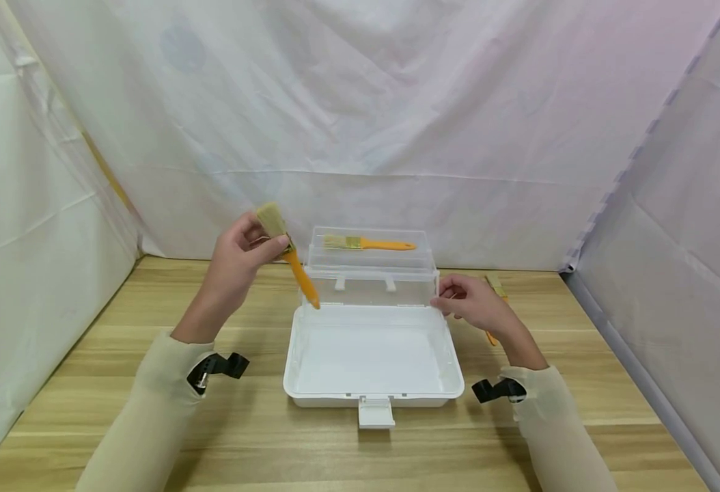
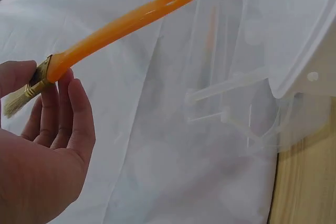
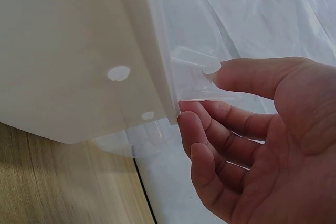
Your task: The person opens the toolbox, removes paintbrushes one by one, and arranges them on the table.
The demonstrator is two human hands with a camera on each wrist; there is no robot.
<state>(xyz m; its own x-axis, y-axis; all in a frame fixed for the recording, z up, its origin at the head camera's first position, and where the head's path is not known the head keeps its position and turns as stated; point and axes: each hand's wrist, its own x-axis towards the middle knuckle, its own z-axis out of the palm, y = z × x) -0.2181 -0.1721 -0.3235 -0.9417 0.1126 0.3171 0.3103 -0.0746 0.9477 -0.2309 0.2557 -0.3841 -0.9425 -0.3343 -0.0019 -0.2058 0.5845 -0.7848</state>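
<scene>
My left hand [image 1: 235,263] pinches a flat paintbrush [image 1: 301,279] at its metal band, thumb on one side and fingers on the other. Its bristles point up and its orange handle slants down toward the white box [image 1: 375,355]. The box stands with its clear lid [image 1: 369,290] swung back. At the lid's right rear corner, near the hinge, my right hand [image 1: 477,307] holds the clear plastic edge [image 3: 197,66] between thumb and fingers. A second paintbrush [image 1: 387,244] lies level at the raised lid; whether on or behind the plastic I cannot tell.
A third paintbrush [image 1: 491,338] lies on the wooden table [image 1: 261,437] beyond my right hand, partly hidden by it. The box's white latch [image 1: 376,413] hangs down in front. White cloth [image 1: 360,123] walls the table at the back and both sides.
</scene>
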